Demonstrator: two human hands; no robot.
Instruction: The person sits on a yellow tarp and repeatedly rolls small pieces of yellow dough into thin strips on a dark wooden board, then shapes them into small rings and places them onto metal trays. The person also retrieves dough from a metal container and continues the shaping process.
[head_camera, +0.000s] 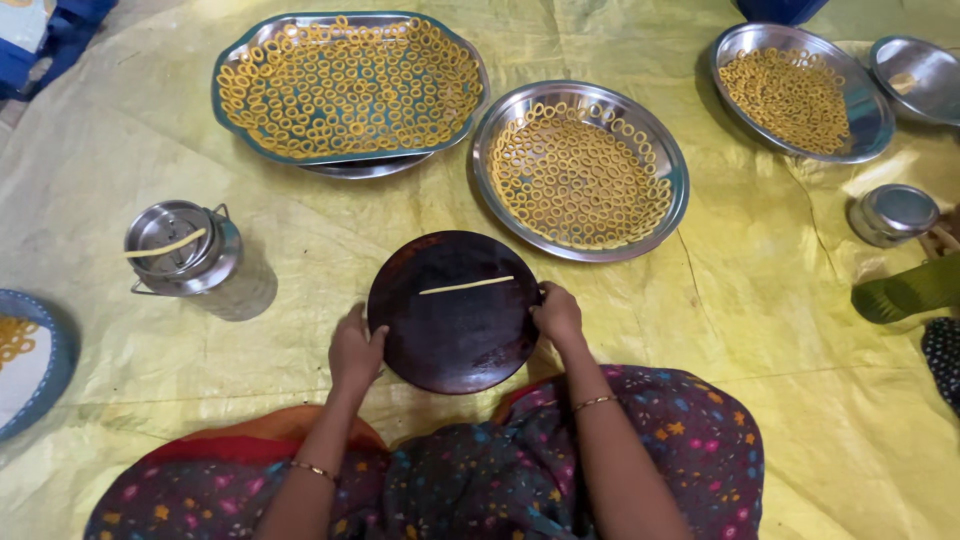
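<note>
Dark wood, round and worn smooth: a rolling board (455, 312) lies on the yellow sheet (300, 260) spread over the floor, just in front of the person's lap. Left hand (355, 350) grips the board's left rim, fingers curled over the edge; right hand (557, 312) does the same on the right rim. Both hands closed on the board, nothing else in them. Judged, the two-sided grip serves to steady or square the board.

One thin pale dough strip (466, 285) lies across the upper half of the board, nearly level, touching neither hand.

Beyond the board, within reach: a round steel plate (580, 170) packed with small yellow dough rings in a single layer, and to its left an oblong tray (348, 88) with a teal rim, equally full, resting on a second tray. Rings sit side by side rather than stacked, probably so they do not stick.

Far right: another steel plate of rings (795, 95), a nearly empty plate (920, 78) beside it, and a small lidded steel tin (893, 212). Left of the board: a lidded steel can (183, 248) with a second dough strip laid across its lid. At the left edge, a blue-rimmed plate (30, 365) holds a few rings.

A green-clad foot of another person (905, 290) shows at the right edge.
</note>
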